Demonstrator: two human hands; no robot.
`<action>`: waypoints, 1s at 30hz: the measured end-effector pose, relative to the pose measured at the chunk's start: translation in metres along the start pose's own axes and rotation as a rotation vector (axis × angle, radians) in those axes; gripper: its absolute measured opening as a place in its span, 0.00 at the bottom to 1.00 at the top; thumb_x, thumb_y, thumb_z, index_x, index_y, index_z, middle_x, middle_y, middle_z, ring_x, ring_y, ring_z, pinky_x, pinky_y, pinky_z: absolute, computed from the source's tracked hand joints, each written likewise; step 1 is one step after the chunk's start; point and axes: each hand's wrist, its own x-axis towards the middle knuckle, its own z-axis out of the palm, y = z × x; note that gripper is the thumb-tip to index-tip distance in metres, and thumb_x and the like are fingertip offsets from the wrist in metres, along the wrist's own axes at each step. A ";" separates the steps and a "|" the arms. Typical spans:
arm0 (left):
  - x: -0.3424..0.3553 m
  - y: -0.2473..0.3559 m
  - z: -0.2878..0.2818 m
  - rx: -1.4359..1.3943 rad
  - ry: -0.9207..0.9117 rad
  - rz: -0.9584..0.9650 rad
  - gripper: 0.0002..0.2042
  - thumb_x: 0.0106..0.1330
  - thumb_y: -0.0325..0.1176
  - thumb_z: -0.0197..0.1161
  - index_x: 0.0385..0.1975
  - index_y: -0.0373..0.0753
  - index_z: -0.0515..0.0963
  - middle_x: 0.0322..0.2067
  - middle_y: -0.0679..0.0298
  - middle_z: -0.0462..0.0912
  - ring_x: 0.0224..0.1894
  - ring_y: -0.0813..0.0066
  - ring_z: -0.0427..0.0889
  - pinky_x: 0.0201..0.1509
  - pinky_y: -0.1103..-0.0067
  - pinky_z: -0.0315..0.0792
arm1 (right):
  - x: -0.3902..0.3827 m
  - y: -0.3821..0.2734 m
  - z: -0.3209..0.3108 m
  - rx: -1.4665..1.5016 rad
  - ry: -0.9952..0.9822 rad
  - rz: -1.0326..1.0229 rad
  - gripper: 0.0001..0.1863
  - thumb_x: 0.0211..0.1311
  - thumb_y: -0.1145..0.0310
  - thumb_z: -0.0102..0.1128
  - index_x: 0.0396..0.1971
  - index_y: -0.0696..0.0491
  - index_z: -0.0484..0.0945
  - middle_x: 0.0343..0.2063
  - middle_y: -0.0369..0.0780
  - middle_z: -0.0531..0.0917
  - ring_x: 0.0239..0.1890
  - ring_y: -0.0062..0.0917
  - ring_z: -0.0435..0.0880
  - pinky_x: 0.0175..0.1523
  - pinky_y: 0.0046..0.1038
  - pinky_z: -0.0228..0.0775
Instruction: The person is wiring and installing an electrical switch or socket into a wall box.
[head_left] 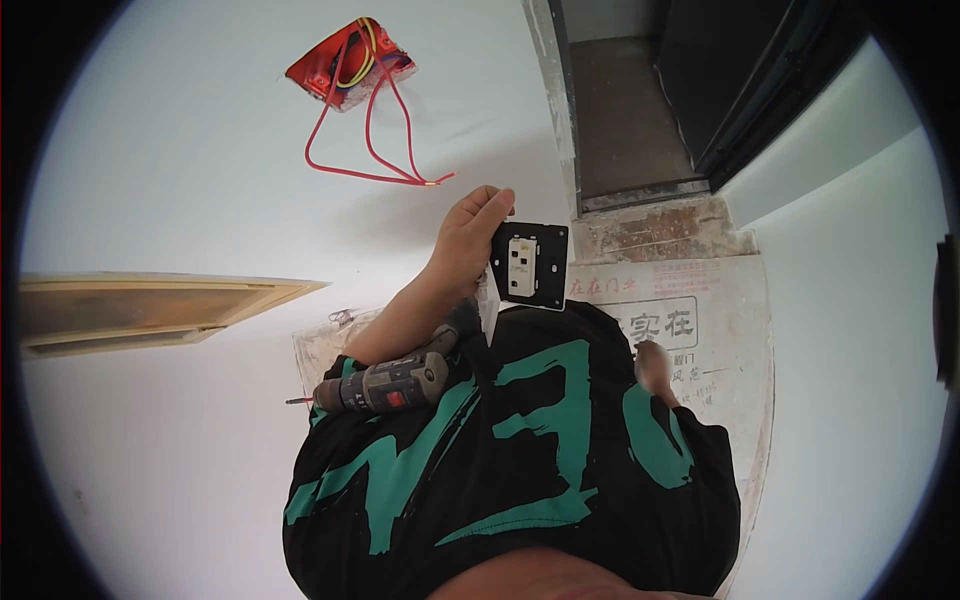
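Holding the black socket plate (529, 265) pinched by its edge in my left hand (470, 240), plenty of bare wall around; right hand (652, 365) is blurry, can't tell. Drill (385, 385) tucked under the arm, red wall box (345, 62) with loose wires (385, 150) up left.

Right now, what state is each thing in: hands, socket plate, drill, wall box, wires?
Left hand: raised, gripping the socket plate's edge.
Socket plate: off the wall, held up, face toward camera.
Drill: tucked under the left arm, bit pointing left.
Wall box: open, no cover.
Wires: hanging loose from the box, ends bare.
Right hand: blurred, low; grip unclear.
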 end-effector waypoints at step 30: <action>0.004 0.005 -0.007 -0.050 -0.055 0.044 0.09 0.73 0.35 0.51 0.30 0.41 0.71 0.21 0.75 0.67 0.20 0.90 0.61 0.24 0.88 0.57 | 0.008 -0.006 -0.002 -0.436 0.039 -0.111 0.05 0.55 0.67 0.58 0.31 0.51 0.77 0.36 0.45 0.78 0.33 0.47 0.79 0.36 0.43 0.72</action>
